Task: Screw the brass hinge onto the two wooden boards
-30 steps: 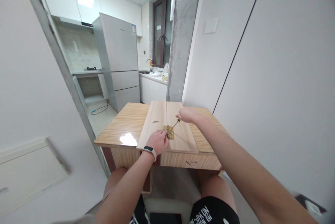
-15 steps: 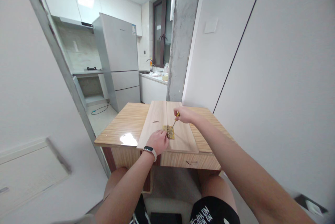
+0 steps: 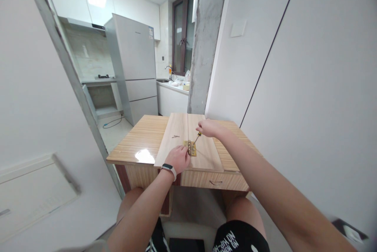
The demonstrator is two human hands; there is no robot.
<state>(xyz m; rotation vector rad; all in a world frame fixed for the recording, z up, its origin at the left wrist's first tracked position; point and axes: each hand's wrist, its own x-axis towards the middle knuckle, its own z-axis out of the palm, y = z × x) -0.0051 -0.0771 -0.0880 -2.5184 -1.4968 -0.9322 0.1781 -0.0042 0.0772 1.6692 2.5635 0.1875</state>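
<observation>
Two pale wooden boards [image 3: 203,161] lie side by side on the desk, with a brass hinge [image 3: 193,150] laid across their seam. My right hand [image 3: 208,128] is closed around the handle of a yellow-and-black screwdriver [image 3: 199,134]; its shaft slants down to the right leaf of the hinge. My left hand [image 3: 178,157], wearing a band on the wrist, rests on the left board, its fingertips pressing the hinge's left side. That hand covers part of the left leaf. Several small screws [image 3: 176,136] lie loose on the left board.
The striped wooden desk [image 3: 141,134] has a drawer [image 3: 216,181] at its front, above my knees. A white wall [image 3: 279,106] stands close on the right. Beyond the desk are a grey fridge [image 3: 135,55] and a counter with a sink [image 3: 163,81].
My right hand has turned a little on the screwdriver, showing the handle's lower end differently. My left hand and the hinge stay in place.
</observation>
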